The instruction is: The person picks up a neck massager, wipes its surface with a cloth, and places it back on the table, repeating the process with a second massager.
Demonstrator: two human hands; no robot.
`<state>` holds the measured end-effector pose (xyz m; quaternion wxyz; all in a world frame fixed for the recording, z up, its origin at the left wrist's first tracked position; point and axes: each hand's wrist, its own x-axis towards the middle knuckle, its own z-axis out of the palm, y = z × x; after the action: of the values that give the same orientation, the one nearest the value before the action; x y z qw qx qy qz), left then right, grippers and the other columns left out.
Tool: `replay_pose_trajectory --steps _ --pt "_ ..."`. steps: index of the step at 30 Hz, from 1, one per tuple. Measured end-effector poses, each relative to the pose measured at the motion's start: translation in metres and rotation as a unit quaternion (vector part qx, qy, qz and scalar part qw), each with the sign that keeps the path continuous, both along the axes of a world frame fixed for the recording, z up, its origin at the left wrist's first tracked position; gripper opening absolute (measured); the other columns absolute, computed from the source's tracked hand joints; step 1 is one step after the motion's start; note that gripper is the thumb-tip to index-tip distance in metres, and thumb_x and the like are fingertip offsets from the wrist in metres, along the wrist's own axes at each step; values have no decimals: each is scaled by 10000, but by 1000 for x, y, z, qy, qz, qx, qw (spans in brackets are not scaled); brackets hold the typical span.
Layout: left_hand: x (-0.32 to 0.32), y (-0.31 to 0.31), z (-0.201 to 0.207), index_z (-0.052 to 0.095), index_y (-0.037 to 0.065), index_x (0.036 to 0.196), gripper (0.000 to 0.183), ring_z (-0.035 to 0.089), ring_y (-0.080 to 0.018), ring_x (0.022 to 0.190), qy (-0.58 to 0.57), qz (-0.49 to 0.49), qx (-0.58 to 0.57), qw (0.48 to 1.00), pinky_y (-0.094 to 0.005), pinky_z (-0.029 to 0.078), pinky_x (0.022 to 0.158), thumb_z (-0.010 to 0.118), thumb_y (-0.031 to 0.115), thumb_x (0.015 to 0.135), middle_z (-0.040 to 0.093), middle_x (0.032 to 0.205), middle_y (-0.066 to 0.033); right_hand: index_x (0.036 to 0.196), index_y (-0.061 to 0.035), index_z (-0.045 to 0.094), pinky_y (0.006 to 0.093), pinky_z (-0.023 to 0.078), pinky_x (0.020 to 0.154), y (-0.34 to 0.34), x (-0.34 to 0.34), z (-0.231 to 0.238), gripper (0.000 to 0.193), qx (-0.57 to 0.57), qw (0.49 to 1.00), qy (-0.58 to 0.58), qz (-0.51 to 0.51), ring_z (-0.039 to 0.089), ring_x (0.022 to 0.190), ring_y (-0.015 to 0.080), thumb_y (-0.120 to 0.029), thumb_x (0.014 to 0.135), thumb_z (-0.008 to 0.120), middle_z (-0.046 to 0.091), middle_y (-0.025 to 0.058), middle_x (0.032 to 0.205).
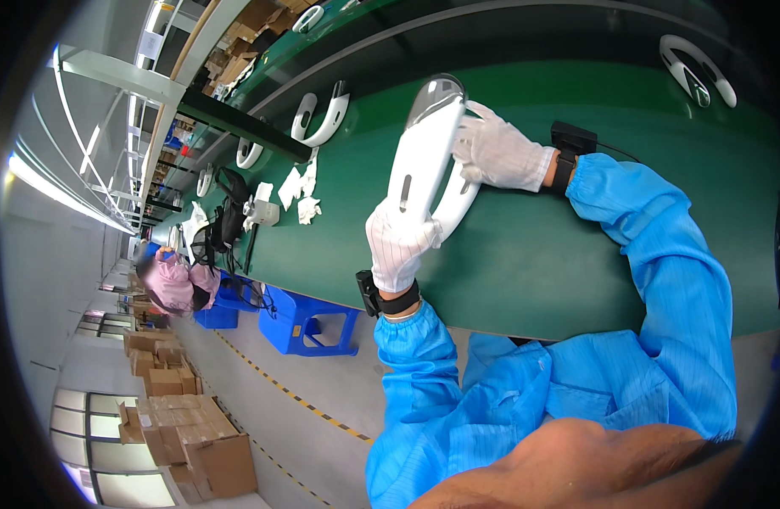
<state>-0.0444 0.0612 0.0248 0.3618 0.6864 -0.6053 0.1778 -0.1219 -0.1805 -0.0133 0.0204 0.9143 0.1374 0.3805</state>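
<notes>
Both of my hands wear white striped gloves. They hold a white U-shaped device [419,165] up over the green table. Its larger arm has a dark slot on the side and a smoky see-through tip. My left hand [400,242] is closed around the curved lower end. At the upper part, my right hand [500,151] has its fingers bent against the device, between the tip and the shorter arm; some fingertips are hidden behind it. What kind of device this is, I cannot tell.
Similar white devices [329,123] lie farther left, and another [697,72] at the far right. Crumpled white cloths [298,188] and a black bag [230,204] rest on the green table [525,254]. A blue stool [301,322] stands below. A person in pink [171,280] sits far left.
</notes>
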Motion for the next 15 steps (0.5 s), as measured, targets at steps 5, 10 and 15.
replay_pose_trajectory --steps 5,10,15 --pt "-17 -14 -5 643 37 851 202 606 -325 689 194 79 -57 976 -424 499 598 725 111 682 606 798 -125 1107 -52 514 477 361 1049 58 -36 5 521 167 939 239 181 543 1081 277 -327 711 711 545 122 1047" --pt "-36 -17 3 602 3 1007 335 620 -251 745 357 107 -24 928 -368 520 684 759 109 732 634 881 -129 1220 -49 530 543 279 1115 25 -32 7 616 27 990 138 33 541 1147 280 -381 740 727 564 137 1140" --pt "-29 -33 -11 559 -26 1107 332 644 -136 734 295 142 -112 938 -279 519 656 695 22 808 644 870 -100 1207 30 537 556 241 1129 -33 -13 -13 768 -11 993 14 -118 521 1149 313 -517 708 742 564 146 1118"
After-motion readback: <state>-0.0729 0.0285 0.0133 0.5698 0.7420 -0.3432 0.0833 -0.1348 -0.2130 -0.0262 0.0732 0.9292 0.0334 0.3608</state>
